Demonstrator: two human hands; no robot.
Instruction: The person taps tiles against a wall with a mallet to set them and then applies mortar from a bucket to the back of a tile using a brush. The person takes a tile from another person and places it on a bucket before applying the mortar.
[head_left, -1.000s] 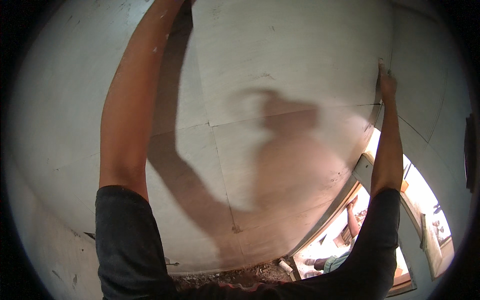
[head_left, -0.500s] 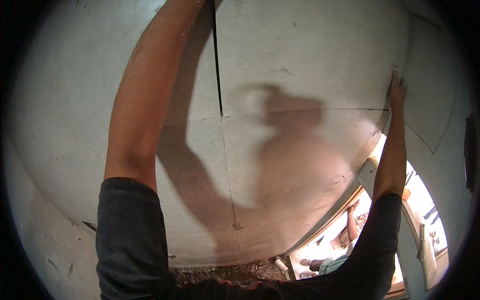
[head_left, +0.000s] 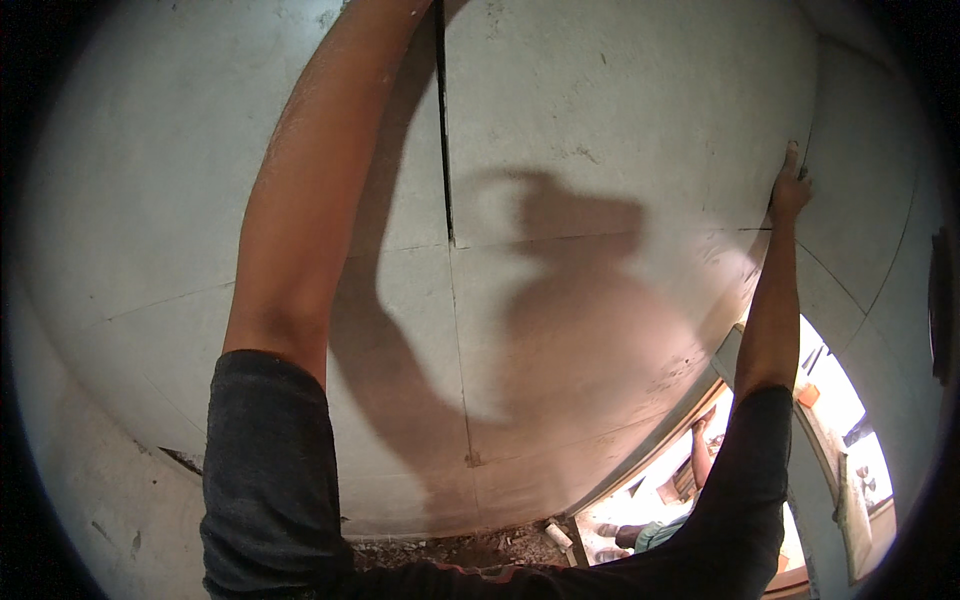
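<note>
Large pale grey panels [head_left: 600, 110] fill most of the view, with thin seams between them. A dark narrow gap [head_left: 444, 130] runs down between two upper panels. My left forearm [head_left: 320, 150] reaches up beside this gap and leaves the view at the top edge, so my left hand is hidden. On the right, my right hand [head_left: 789, 192] lies against the panels near a corner seam, one finger stretched upward and the others partly hidden. I see no tool in it. A small dark spot beside its fingers is too small to make out.
Lower right, a bright window opening [head_left: 650, 490] has a wooden frame [head_left: 850, 520]; a person's raised arm [head_left: 701, 455] shows through it. Rubble [head_left: 450, 550] and a pale cylinder [head_left: 558, 536] lie along the bottom. My shadow falls across the panels.
The view has shifted slightly, so the gap and seams sit a little lower and the gap farther right. My right hand stays at about the same spot on the panels.
</note>
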